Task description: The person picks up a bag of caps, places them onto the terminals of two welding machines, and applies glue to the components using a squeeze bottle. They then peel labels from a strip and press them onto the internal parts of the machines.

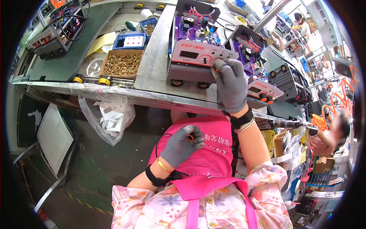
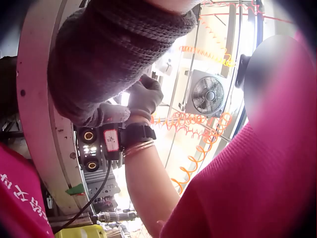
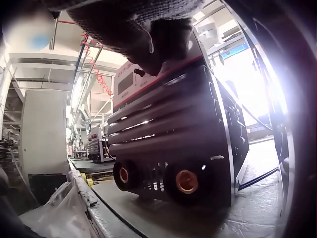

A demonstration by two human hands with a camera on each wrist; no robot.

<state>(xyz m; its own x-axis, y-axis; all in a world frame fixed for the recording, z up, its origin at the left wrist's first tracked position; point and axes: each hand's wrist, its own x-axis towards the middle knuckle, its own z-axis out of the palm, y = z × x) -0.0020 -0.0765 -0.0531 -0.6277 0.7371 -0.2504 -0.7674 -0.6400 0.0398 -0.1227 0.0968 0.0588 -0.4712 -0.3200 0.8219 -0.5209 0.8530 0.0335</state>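
Note:
A welding machine with its cover off (image 1: 194, 53) stands at the bench edge, its white front panel marked ZX7-318. My gloved right hand (image 1: 231, 84) is at the right part of that panel, fingertips pinching a knob whose orange edge (image 1: 217, 70) peeks out beneath them. To its left a small black shaft (image 1: 204, 60) sticks out of the panel. In the right wrist view, dark fingers (image 3: 148, 44) reach over the panel, above two round sockets. My gloved left hand (image 1: 183, 145), held low before the pink apron, holds a black knob with an orange ring (image 1: 191, 137).
A second open machine (image 1: 263, 87) with two black-and-orange knobs stands close on the right. Left on the bench are a box of brass fittings (image 1: 121, 64) and a blue bin (image 1: 129, 41). A plastic bag (image 1: 110, 118) hangs from the bench edge.

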